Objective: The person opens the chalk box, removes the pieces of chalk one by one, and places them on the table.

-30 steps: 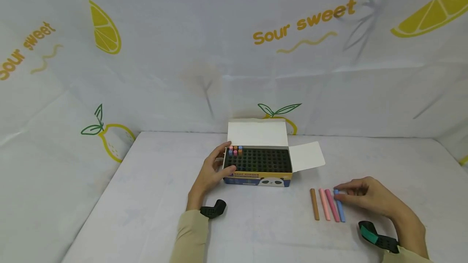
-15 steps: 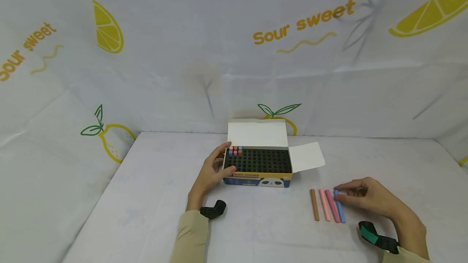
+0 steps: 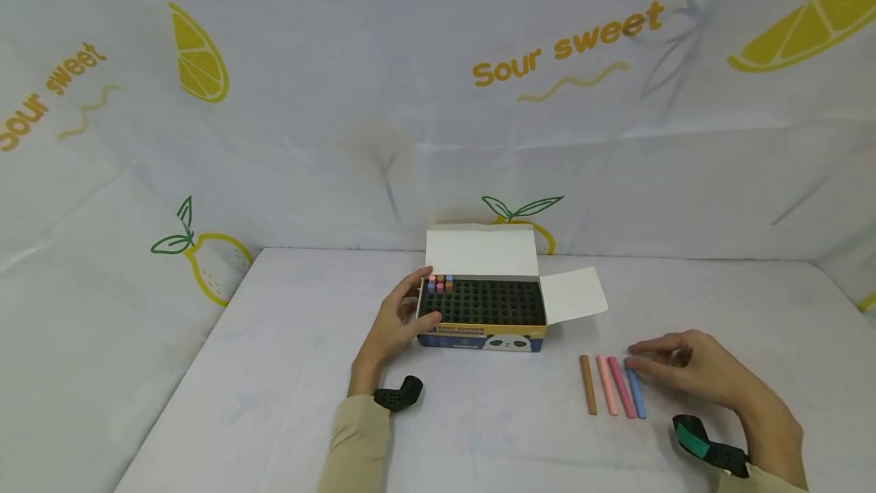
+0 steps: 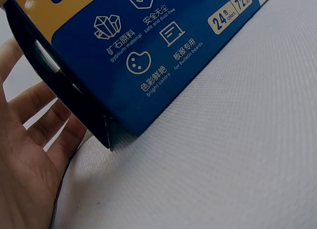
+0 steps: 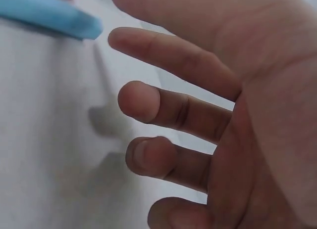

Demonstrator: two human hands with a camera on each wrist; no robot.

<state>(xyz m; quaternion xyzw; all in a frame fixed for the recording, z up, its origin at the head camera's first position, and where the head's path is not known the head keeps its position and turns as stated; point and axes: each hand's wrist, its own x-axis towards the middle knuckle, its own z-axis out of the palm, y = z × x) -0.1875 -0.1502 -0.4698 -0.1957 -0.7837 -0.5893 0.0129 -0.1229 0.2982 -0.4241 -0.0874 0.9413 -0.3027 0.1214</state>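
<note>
My left hand (image 3: 393, 326) grips the left end of a chalk box (image 3: 452, 341), thumb at the front corner and fingers round the far side. The blue and yellow box has a panda face on its front and a black holed insert on top. Several coloured chalks (image 3: 441, 284) stand in holes at its back left. Four-sided blue chalk (image 3: 637, 395) lies on the table at the right, beside a dark pink chalk (image 3: 622, 388). My right hand (image 3: 705, 371) is just beyond its upper end; in the right wrist view the fingers (image 5: 173, 56) are spread, apart from the chalk.
Left of the dark pink chalk lie a light pink chalk (image 3: 607, 385) and a brown chalk (image 3: 588, 385). The box's white lid (image 3: 482, 252) stands up at the back, and its side flap (image 3: 573, 295) sticks out rightward. A patterned cloth (image 3: 308, 135) hangs behind the table.
My right thumb and fingers have drawn slightly away from the upper end of the blue chalk. The left hand and box have stayed in place.
</note>
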